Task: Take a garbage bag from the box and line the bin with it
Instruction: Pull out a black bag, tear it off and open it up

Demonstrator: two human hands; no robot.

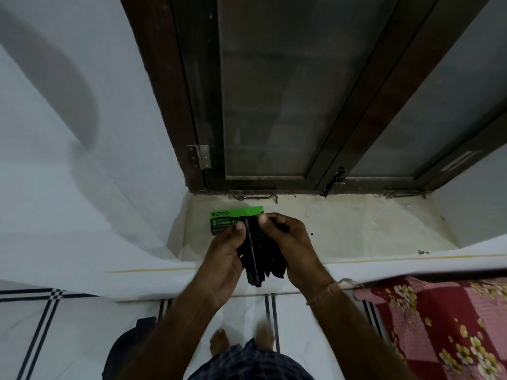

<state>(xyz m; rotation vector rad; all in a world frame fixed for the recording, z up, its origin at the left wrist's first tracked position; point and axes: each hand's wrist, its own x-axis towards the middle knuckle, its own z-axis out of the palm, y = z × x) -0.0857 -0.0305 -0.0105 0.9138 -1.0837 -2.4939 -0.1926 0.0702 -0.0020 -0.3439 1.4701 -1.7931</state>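
Note:
A folded black garbage bag (260, 253) is held in front of me over the window ledge. My left hand (223, 259) grips its left side with the thumb pressed on top. My right hand (290, 242) pinches its upper right part with thumb and fingers. Behind the hands, a green and black garbage bag box (223, 219) lies flat on the ledge, partly hidden by my fingers. A dark round bin (129, 349) stands on the floor at the lower left, partly hidden by my left arm.
The cream window ledge (356, 229) runs below a dark wooden window frame (175, 105) with closed panes. A red floral cloth (444, 325) lies at the right. The white tiled floor (68, 338) has dark stripes, and my bare feet show below.

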